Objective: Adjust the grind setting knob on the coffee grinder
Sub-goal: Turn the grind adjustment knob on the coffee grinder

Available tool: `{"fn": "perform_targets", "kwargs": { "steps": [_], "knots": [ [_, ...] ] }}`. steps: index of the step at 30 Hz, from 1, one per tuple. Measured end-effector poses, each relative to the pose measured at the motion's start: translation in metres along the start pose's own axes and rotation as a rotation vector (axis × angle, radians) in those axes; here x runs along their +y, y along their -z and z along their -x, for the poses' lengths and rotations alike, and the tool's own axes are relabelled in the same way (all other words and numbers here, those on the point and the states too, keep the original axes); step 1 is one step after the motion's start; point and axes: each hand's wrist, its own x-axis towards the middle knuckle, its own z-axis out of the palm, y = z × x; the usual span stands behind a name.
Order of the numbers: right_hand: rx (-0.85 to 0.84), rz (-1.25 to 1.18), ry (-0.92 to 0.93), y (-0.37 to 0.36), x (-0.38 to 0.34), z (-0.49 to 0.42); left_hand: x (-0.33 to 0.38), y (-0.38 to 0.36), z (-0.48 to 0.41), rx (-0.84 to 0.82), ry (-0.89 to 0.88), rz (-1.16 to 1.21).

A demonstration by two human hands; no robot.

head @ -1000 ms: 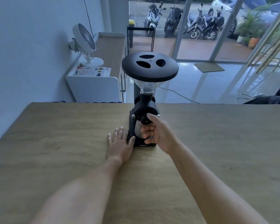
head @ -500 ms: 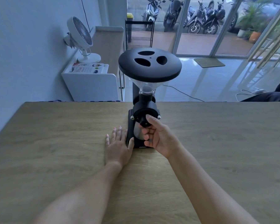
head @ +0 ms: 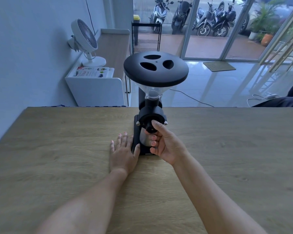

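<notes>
A black coffee grinder point(head: 151, 114) stands near the far edge of the wooden table point(head: 58, 149), with a wide black lid over a clear hopper point(head: 155, 70). On its round front face sits the small black grind setting knob point(head: 149, 128). My right hand point(head: 166, 144) is at the knob, thumb on its right side and fingers curled under it. My left hand point(head: 123, 152) lies flat on the table, its thumb against the left of the grinder's base.
Beyond the table's far edge stands a white cabinet point(head: 95, 88) with a white fan point(head: 85, 39) and a booklet on it. A black wire rack point(head: 146, 36) stands by the glass doors. A cable runs over the shiny floor.
The view has shifted closer and slightly lower. My right hand stays on the knob, with the thumb a little higher on it. My left hand has not moved.
</notes>
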Motion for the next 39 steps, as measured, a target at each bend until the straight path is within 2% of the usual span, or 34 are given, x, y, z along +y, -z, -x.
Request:
{"fn": "perform_targets", "kwargs": {
  "steps": [22,28,39],
  "knots": [
    [-0.048,-0.121,-0.049,-0.002,0.001,0.001,0.001,0.003,0.002,-0.009,-0.003,0.007],
    [0.062,0.026,0.016,-0.003,-0.008,0.007,0.002,0.004,0.003,-0.009,-0.002,0.002],
    [0.302,0.134,0.109,-0.019,-0.008,0.011,0.002,0.003,0.002,-0.005,-0.005,-0.006]
  ]
}}
